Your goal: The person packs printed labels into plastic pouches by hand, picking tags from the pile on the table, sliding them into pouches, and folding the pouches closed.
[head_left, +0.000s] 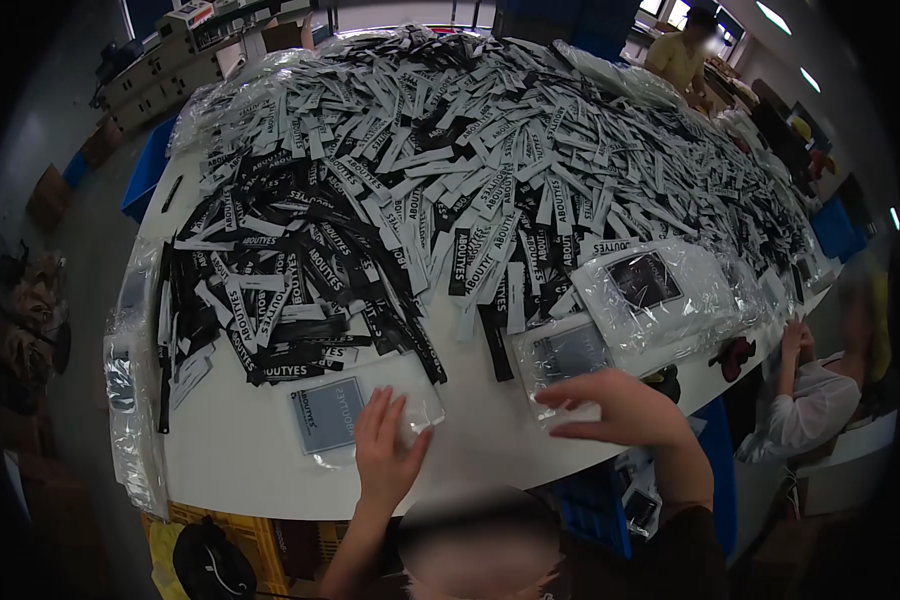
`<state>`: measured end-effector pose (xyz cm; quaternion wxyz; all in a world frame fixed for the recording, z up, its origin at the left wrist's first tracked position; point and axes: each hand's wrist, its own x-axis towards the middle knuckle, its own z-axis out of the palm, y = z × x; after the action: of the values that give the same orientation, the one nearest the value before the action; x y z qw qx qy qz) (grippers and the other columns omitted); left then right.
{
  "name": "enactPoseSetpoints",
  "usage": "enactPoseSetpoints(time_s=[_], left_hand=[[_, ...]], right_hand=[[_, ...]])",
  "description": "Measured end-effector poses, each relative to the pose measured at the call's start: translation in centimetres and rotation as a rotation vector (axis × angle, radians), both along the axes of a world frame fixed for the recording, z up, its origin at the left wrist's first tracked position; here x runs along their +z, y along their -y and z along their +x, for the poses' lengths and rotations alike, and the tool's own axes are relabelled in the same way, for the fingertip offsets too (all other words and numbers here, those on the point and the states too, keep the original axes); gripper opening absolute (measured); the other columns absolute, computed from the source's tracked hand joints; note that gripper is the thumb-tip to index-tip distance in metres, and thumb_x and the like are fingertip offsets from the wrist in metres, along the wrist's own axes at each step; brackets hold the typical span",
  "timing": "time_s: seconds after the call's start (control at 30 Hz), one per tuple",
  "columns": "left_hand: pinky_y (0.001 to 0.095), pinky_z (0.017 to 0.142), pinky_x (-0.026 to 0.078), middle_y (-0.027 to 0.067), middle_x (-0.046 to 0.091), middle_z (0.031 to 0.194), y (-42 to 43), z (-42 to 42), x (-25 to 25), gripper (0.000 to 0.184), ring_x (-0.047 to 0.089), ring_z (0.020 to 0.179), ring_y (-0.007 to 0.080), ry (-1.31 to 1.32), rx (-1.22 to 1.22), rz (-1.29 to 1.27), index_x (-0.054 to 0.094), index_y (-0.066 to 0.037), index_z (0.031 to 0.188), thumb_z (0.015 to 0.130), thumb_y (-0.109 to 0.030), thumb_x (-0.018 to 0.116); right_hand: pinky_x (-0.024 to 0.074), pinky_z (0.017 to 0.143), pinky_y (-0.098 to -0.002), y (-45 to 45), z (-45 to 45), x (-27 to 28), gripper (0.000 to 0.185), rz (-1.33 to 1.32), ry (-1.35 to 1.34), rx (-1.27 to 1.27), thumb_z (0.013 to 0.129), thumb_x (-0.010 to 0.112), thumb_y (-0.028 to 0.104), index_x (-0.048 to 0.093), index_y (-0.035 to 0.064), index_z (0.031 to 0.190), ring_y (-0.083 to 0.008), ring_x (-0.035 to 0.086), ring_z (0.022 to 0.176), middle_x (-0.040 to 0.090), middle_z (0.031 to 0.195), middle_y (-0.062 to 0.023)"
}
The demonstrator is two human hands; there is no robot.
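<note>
- Plastic bag (328,415) with a grey-blue printed panel is lain on by the fingers of the left hand (388,455), which are stretched out and slightly parted, the thumb held away from them; nothing is seen gripped.
- A second plastic bag (562,350) is partly covered from view by the right hand (620,408), whose fingers are extended, with a gap left between them and the thumb; whether the bag is touched cannot be told.
- Both bags are laid flat on the white table (220,460), near its front edge and apart from each other.
- Behind the second bag, its far corner is overlapped by a pile of clear bags (695,325), on which a dark square is seen.
- Beyond, much of the table is covered by a heap of black and white strips (510,170), many printed "ABOUTYES".
- Along the left edge, clear wrapping (130,370) is draped.
- Farther out, a person in a yellow top (676,60) and a person in a pale top (820,405) are seen beside the table.
</note>
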<state>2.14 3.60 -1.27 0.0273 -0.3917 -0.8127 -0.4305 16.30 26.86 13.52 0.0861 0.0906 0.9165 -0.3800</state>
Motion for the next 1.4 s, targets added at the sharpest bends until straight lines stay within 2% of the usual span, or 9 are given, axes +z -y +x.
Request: enactPoseSetpoints(time_s=[0.13,0.27,0.37,0.8,1.0,1.1,1.23,1.33,1.4], left_hand=[[0.0442,0.096,0.037,0.0158,0.047,0.128,0.2,0.0,-0.9,0.043,0.044,0.120,0.0341,-0.052,-0.027,-0.054,0.058,-0.004,0.109,0.071,-0.018,0.073],[0.0439,0.095,0.037,0.0155,0.048,0.128,0.1,-0.2,-1.1,0.043,0.044,0.120,0.0335,-0.050,-0.019,-0.035,0.059,-0.005,0.109,0.070,-0.018,0.073],[0.0437,0.095,0.037,0.0150,0.048,0.127,0.3,-0.2,-0.9,0.043,0.045,0.120,0.0329,-0.042,-0.018,-0.039,0.059,-0.005,0.109,0.070,-0.018,0.073],[0.0417,0.095,0.037,0.0130,0.050,0.126,0.0,-0.1,-0.9,0.046,0.046,0.119,0.0313,-0.012,-0.012,-0.047,0.058,-0.005,0.111,0.069,-0.017,0.074],[0.0393,0.095,0.039,0.0136,0.054,0.123,0.6,-0.4,-0.2,0.048,0.050,0.116,0.0302,0.095,-0.014,0.002,0.056,-0.001,0.113,0.071,-0.015,0.074],[0.0379,0.094,0.041,0.0149,0.055,0.121,0.9,-0.8,0.6,0.042,0.051,0.115,0.0305,0.158,-0.053,0.013,0.057,0.000,0.112,0.075,-0.015,0.070],[0.0371,0.093,0.041,0.0169,0.057,0.117,1.0,-0.9,-0.1,0.026,0.052,0.113,0.0312,0.215,-0.029,0.051,0.058,0.001,0.109,0.087,-0.012,0.056],[0.0338,0.087,0.046,0.0164,0.062,0.108,0.4,-0.3,-0.5,0.023,0.059,0.103,0.0296,0.084,0.068,0.075,0.059,0.003,0.106,0.090,-0.009,0.048],[0.0325,0.081,0.048,0.0162,0.063,0.103,1.0,0.1,0.6,0.022,0.062,0.095,0.0289,0.254,0.164,0.073,0.060,0.004,0.103,0.089,-0.007,0.048]], right_hand=[[0.0496,0.071,-0.0267,-2.4,-14.1,-6.2,0.026,-0.204,-0.292,-0.184,0.082,0.064,0.014,0.061,0.0000,0.104,-0.0169,0.064,0.079,0.065,0.093,-0.0130],[0.0479,0.079,-0.0370,-3.4,-24.7,-13.7,0.052,0.278,-0.591,-0.297,0.075,0.066,0.013,0.046,-0.0050,0.120,-0.0331,0.061,0.086,0.060,0.101,-0.0205],[0.0438,0.084,-0.0436,-3.9,-26.7,-14.3,0.053,0.142,-0.307,-0.433,0.075,0.062,0.011,0.042,-0.0073,0.121,-0.0423,0.055,0.095,0.058,0.099,-0.0281],[0.0471,0.064,-0.0398,2.3,-13.7,-13.9,0.043,0.212,-0.436,-0.109,0.075,0.069,0.028,0.052,-0.0039,0.098,-0.0345,0.061,0.069,0.061,0.071,-0.0190],[0.0477,0.062,-0.0300,2.7,-10.2,-8.6,0.026,-0.028,-0.049,-0.230,0.081,0.064,0.017,0.057,-0.0050,0.094,-0.0194,0.062,0.067,0.060,0.072,-0.0153],[0.0461,0.062,-0.0230,5.2,-6.4,-9.4,0.017,-0.690,-0.492,-0.528,0.085,0.058,0.002,0.055,-0.0029,0.101,-0.0104,0.055,0.064,0.060,0.073,-0.0040],[0.0442,0.059,-0.0220,6.8,-4.1,-12.4,0.018,-0.523,-0.613,-0.565,0.086,0.057,0.002,0.053,-0.0031,0.103,-0.0095,0.052,0.060,0.056,0.070,-0.0036],[0.0418,0.055,-0.0213,7.8,-3.3,-13.3,0.012,-0.911,-0.606,-0.675,0.087,0.058,0.004,0.053,-0.0021,0.095,-0.0079,0.051,0.059,0.053,0.067,-0.0029],[0.0393,0.049,-0.0218,9.0,-3.2,-13.0,0.011,-0.635,-0.936,-0.682,0.088,0.057,0.006,0.050,-0.0007,0.085,-0.0070,0.048,0.055,0.052,0.064,-0.0034]])
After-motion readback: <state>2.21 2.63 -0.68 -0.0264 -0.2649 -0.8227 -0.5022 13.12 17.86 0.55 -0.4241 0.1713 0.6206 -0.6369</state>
